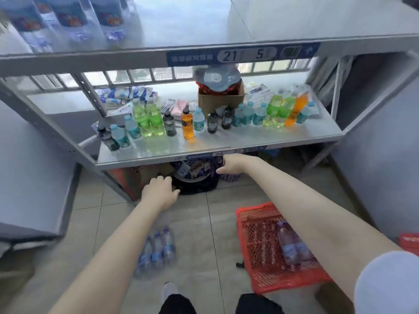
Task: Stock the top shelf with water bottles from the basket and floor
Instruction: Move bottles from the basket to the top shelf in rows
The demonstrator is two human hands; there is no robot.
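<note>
Directly below you, three water bottles [157, 251] lie on the tiled floor [204, 223], bare tile all around them. To their right, the red basket [256, 245] holds two more bottles [292, 243] lying flat. Your left hand [159, 192] and right hand [233, 164] reach forward empty, fingers loosely curled, near the middle shelf edge [158, 162]. Farther up, the top shelf [181, 21] carries large bottles [65, 21] at its left; its right side lies open.
</note>
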